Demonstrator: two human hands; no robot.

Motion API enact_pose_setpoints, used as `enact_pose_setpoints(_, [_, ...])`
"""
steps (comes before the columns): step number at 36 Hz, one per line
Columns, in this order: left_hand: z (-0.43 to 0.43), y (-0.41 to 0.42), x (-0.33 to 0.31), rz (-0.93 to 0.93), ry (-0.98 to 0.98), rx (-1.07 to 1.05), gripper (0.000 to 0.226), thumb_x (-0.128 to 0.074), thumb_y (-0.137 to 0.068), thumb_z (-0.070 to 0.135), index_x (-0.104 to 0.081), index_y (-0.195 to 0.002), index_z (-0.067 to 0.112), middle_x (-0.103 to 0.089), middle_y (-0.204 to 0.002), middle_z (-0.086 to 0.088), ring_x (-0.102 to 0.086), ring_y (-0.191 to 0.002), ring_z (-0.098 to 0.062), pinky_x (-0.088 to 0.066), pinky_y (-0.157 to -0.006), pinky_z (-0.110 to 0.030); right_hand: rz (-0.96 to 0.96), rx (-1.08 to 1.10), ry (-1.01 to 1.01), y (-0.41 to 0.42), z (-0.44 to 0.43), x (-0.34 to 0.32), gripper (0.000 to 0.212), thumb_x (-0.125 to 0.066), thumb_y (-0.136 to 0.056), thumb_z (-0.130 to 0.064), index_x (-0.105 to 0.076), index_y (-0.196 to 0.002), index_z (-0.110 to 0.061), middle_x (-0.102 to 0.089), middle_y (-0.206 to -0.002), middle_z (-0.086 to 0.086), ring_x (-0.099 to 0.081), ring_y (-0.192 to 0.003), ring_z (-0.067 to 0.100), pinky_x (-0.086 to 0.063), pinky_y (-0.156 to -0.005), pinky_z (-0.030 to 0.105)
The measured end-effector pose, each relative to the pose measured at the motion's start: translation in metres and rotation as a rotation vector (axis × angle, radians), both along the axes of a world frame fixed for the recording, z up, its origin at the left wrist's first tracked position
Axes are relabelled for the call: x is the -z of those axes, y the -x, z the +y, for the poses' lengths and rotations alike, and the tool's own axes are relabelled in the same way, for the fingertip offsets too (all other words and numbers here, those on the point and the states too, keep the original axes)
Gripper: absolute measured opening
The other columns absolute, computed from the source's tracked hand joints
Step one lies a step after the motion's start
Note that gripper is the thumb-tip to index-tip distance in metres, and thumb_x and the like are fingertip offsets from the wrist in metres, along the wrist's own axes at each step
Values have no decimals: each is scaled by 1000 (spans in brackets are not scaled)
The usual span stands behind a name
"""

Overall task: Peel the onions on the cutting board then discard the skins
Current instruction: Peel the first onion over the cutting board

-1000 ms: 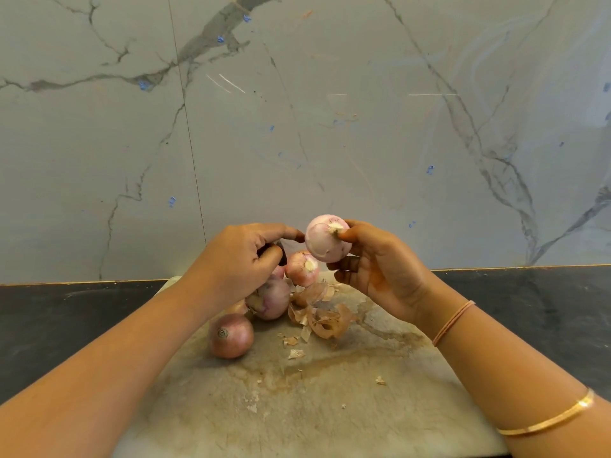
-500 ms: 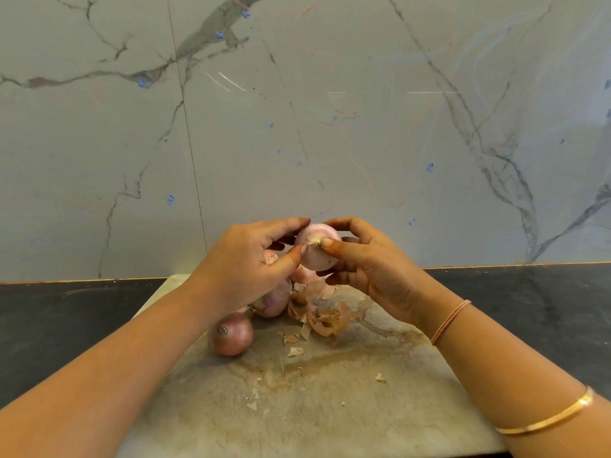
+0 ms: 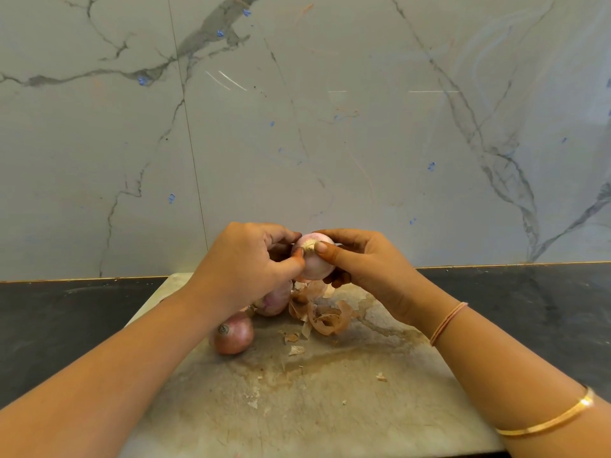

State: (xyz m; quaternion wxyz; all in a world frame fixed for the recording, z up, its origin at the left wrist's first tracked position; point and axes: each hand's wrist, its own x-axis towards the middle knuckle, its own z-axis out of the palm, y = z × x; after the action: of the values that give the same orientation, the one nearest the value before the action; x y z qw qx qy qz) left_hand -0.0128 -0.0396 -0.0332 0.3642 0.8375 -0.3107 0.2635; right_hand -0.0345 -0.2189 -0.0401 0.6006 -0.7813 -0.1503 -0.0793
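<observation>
A pale pink peeled onion (image 3: 314, 262) is held up above the far part of the stained cutting board (image 3: 314, 401). My right hand (image 3: 367, 269) grips it from the right with the thumb near its root tuft. My left hand (image 3: 244, 262) pinches at that tuft with thumb and forefinger. Below, an unpeeled reddish onion (image 3: 233, 337) lies on the board, and another onion (image 3: 272, 300) sits partly hidden under my left hand. A pile of brown skins (image 3: 322, 314) lies just right of them.
Small skin flakes (image 3: 381, 376) are scattered over the board. The board rests on a dark counter (image 3: 529, 302) against a grey marble wall (image 3: 330, 127). My right forearm wears a thin band and a gold bangle.
My left hand has come over to the raised onion and now pinches its root end. The onion and my right hand have dropped slightly and shifted left.
</observation>
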Motion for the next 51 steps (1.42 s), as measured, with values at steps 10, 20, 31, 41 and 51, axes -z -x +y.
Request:
enact_pose_setpoints(10, [-2,2,-1,-103,-81,-63,35,-54,-78,31,-75,-100,13,-75,-82,1,-67,-69,-7,-55,-60,-21,-10,2,3,0,0,1,31,-59,-94,-22,-62,-124,-13,-70,-97,10,-62,-71,14,-54,-65,21])
enact_pose_setpoints(20, [-1,5,-1,-81,44,66,22,-68,-82,17,-73,-104,14,-67,-87,16,-66,-79,6,-50,-66,-5,-4,23,-56,1,1,-2,17,-58,-94,-24,-62,-110,-18,-68,-91,7,-61,-68,14,-54,-64,23])
enact_pose_setpoints(31, [0,-1,2,-155,-12,23,24,-73,-81,23,-74,-102,12,-74,-92,3,-65,-88,0,-54,-75,-15,-21,27,32,1,2,-1,25,-59,-94,-25,-60,-117,-14,-69,-93,10,-63,-71,16,-55,-67,26])
enact_pose_setpoints(41, [-2,-2,4,-197,-22,-20,19,-73,-81,11,-75,-100,11,-75,-90,0,-67,-78,-3,-52,-76,-13,-13,21,29,1,3,-1,20,-61,-92,-25,-58,-110,-18,-70,-91,8,-65,-69,15,-56,-66,24])
enact_pose_setpoints(51, [-2,-5,7,-208,-25,-51,16,-72,-81,11,-76,-96,11,-74,-83,0,-67,-71,-6,-52,-71,-16,9,5,-22,1,3,1,14,-63,-91,-23,-60,-105,-19,-70,-85,9,-65,-67,17,-57,-66,27])
